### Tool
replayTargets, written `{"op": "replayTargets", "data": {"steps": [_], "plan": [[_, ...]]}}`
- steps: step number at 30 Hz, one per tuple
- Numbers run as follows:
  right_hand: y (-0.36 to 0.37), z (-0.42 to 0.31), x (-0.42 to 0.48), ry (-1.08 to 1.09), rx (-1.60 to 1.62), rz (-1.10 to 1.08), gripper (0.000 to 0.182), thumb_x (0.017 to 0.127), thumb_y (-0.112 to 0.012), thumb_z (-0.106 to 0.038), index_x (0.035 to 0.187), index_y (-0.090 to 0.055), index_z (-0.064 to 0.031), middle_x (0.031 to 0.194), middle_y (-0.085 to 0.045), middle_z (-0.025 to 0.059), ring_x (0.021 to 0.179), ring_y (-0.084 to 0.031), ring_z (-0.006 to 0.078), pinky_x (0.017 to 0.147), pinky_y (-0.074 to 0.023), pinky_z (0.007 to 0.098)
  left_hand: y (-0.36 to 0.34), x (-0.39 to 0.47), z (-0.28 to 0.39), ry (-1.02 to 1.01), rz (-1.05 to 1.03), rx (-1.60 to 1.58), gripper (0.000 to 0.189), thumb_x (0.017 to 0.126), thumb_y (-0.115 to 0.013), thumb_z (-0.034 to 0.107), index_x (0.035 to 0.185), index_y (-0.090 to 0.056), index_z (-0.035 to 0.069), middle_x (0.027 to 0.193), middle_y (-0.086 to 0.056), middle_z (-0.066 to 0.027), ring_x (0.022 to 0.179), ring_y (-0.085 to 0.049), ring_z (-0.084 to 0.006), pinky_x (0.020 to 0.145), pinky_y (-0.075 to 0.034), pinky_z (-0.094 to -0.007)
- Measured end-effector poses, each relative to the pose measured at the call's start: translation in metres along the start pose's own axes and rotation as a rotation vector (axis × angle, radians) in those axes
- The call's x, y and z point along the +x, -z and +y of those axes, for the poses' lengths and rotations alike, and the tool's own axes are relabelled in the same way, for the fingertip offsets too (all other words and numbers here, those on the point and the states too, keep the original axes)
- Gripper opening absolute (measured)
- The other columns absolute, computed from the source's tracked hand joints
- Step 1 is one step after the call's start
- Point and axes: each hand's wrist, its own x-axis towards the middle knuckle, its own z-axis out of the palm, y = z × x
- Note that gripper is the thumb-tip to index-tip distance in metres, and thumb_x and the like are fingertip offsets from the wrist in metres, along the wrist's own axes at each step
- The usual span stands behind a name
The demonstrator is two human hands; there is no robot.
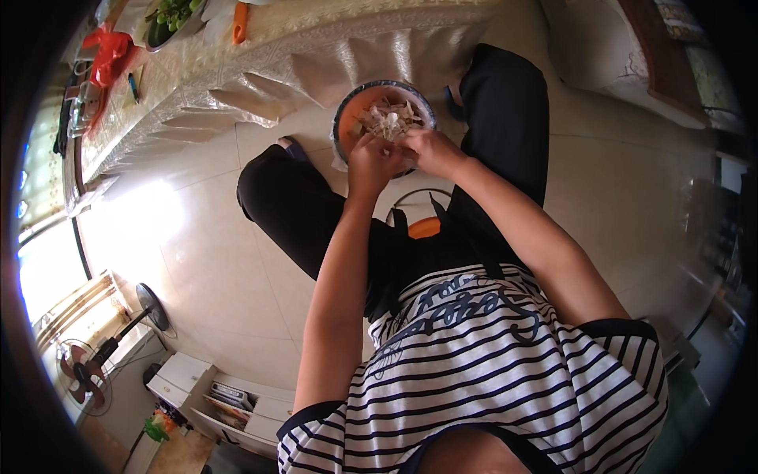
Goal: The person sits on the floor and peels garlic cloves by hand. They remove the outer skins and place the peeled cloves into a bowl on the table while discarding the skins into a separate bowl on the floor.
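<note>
My left hand [372, 161] and my right hand [431, 151] meet above the near rim of a round waste bin [353, 108]. The bin has an orange inner wall, a dark rim and what looks like a thin plastic liner hanging outside. Pale, papery peelings [388, 118], much like garlic skins, lie heaped inside. The fingers of both hands are bent and drawn together at the tips. Whatever small thing may be between them is hidden by the fingers and too small to make out. The bin stands on the tiled floor between my spread knees.
A table with a shiny patterned cloth [195, 77] runs beyond the bin, its edge hanging in folds. On it are a bowl of green produce [172, 21], an orange handle [239, 23], a red plastic bag [109, 56] and a pen [133, 87]. A fan [83, 370] stands lower left near white cabinets [183, 379].
</note>
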Motion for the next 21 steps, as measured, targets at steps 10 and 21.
{"op": "replayTargets", "data": {"steps": [10,21], "plan": [[0.012,-0.006,0.005,-0.139,0.222,0.08,0.027,0.075,-0.06,-0.004,0.101,-0.064,-0.0021,0.093,-0.063,0.0186,0.087,-0.061,0.0325,0.076,-0.0474,0.0367,0.004,0.003,-0.011,0.181,-0.015,-0.194,0.019,0.069,-0.067,0.014,0.081,-0.068,0.0,0.069,-0.06,-0.0139,0.06,-0.059,-0.0235,0.058,-0.046,-0.0332],[0.018,-0.015,0.009,-0.485,0.502,-0.087,0.026,0.077,-0.061,-0.003,0.103,-0.064,-0.0021,0.09,-0.063,0.0189,0.082,-0.063,0.0293,0.072,-0.0486,0.033,-0.007,0.0,-0.026,0.166,-0.061,-0.168,0.02,0.073,-0.065,0.016,0.082,-0.067,-0.002,0.067,-0.06,-0.0127,0.061,-0.059,-0.02,0.058,-0.046,-0.0311]]}}
